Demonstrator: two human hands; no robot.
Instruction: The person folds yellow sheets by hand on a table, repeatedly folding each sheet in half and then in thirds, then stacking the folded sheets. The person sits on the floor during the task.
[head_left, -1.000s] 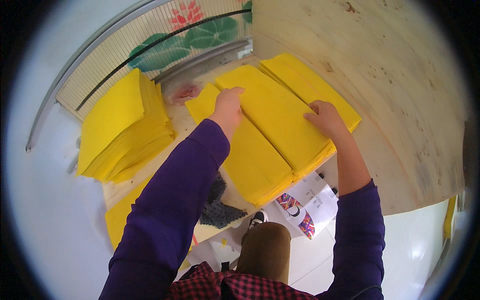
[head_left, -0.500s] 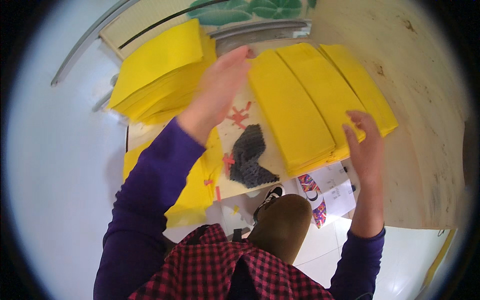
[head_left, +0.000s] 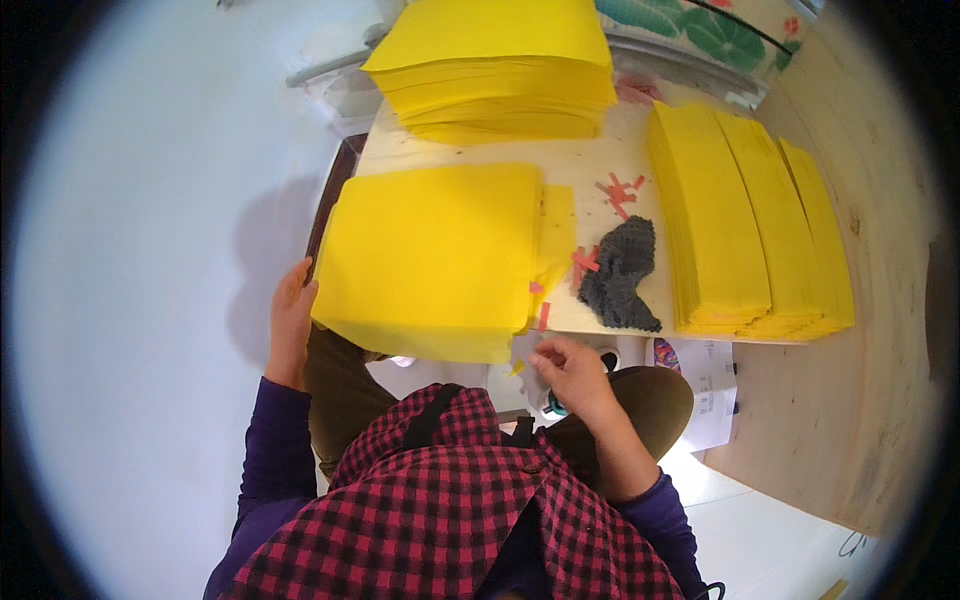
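A flat yellow fabric-like sheet (head_left: pixel 430 255) lies on top of others at the table's near left, its front edge hanging past the table. At its left edge is my left hand (head_left: pixel 290 325), fingers slightly bent and apart, touching or very close to the edge. My right hand (head_left: pixel 578 378) is just off the sheet's near right corner, fingers loosely curled and nothing visible in them. Beside the sheets, a dark grey zigzag-edged cloth (head_left: pixel 622 275) rests on the table, with small red strips (head_left: pixel 622 192) around it.
A tall stack of yellow sheets (head_left: pixel 490 90) stands at the back. Several folded yellow bundles (head_left: pixel 710 220) lie side by side at the right, next to a wooden panel (head_left: pixel 840 440). Below the table is a white printed box (head_left: pixel 710 395). A pale wall (head_left: pixel 160 300) is on the left.
My view has swung left. My left hand has come back from the far middle to the left edge of the near sheets; my right hand has left the folded bundles for their near right corner.
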